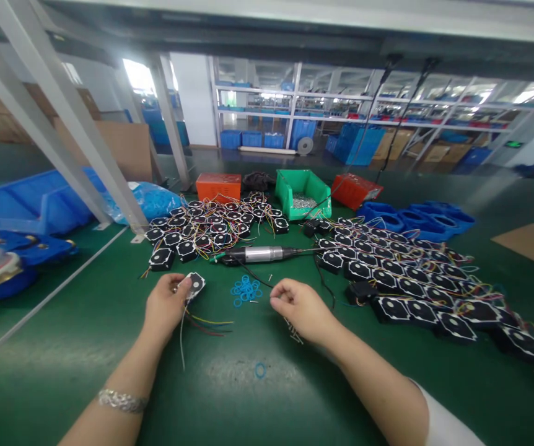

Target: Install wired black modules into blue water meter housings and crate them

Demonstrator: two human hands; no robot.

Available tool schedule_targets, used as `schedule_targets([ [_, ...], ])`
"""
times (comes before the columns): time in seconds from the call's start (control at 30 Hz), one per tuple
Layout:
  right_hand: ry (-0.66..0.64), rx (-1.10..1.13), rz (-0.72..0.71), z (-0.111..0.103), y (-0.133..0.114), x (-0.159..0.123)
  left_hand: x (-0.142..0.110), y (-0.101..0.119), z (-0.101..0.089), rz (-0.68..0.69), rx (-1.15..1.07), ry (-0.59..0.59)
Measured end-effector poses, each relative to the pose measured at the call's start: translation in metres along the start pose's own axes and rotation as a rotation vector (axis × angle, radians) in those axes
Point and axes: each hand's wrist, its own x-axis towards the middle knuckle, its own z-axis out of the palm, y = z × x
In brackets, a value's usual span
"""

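In my left hand [167, 302] is a small square motor [195, 285] with a white-edged black face, gripped between thumb and fingers. Its loose wires [209, 323], yellow, red and white, hang down toward the table. My right hand [302, 308] is closed in a pinch above the green table, and whatever its fingertips hold is hidden. Under that hand lie several screws [296, 336]. Between the hands is a pile of blue rubber rings [245, 290], and a single blue ring [260, 370] lies nearer me. Beyond them rests an electric screwdriver [263, 254] with a black cable.
Wired motors lie in a heap [209, 224] at the back left and in rows [399, 272] on the right. A green bin [303, 195] holds small metal parts, between two orange boxes [219, 187]. Blue round parts [418, 220] sit back right; a metal post [81, 118] rises left.
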Motion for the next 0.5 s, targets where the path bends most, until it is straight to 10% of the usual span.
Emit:
schedule_targets([
  [0.3,0.494,-0.493,0.297,-0.073,0.058,0.020,-0.027,0.024,-0.025,0.290,0.252,0.451],
  [0.5,0.403,-0.641,0.370,-0.075,0.078,0.031,-0.048,0.031,-0.003,0.332,0.664,-0.230],
])
